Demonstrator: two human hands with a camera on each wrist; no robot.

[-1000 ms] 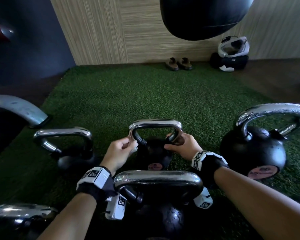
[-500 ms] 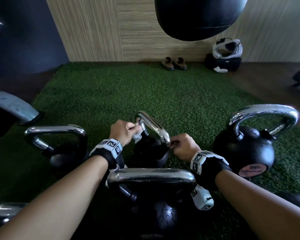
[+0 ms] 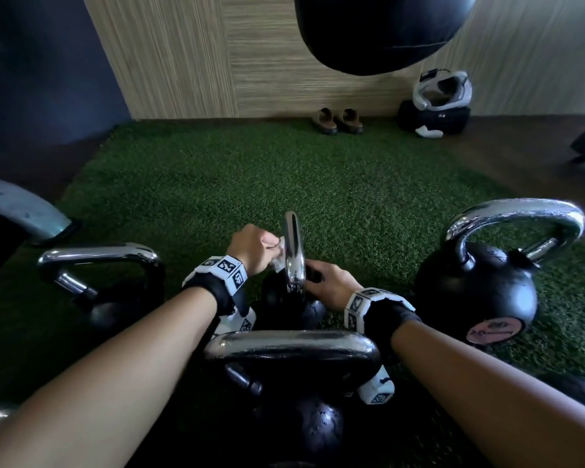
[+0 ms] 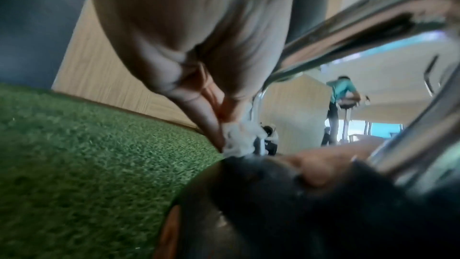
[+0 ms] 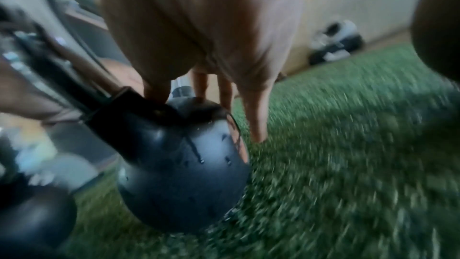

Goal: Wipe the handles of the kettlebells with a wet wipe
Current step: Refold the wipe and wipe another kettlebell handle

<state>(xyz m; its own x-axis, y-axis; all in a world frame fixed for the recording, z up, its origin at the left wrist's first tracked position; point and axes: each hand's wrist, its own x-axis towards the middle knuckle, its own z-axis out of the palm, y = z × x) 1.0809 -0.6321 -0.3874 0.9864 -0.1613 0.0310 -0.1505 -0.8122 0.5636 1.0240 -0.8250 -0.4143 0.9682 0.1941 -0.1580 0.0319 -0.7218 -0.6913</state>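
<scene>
Green turf (image 3: pixel 284 184) (striped wall (image 3: pixel 183 55) behind), kettlebells (image 3: pixel 473 292).

Gym floor: green artificial turf (image 3: pixel 284 184), several chrome-handled kettlebells (image 3: pixel 477 292), hanging black punching bag (image 3: pixel 379 28), wood-panelled wall (image 3: pixel 190 55).

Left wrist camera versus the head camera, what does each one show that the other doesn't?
Only the left wrist view shows the crumpled wet wipe close up, pinched at the left hand's fingertips, plus a distant person in teal.

Only the head view shows the other kettlebells, such as the right one, the sandals and the right hand.

Both show the small kettlebell's chrome handle and the green turf.
</scene>
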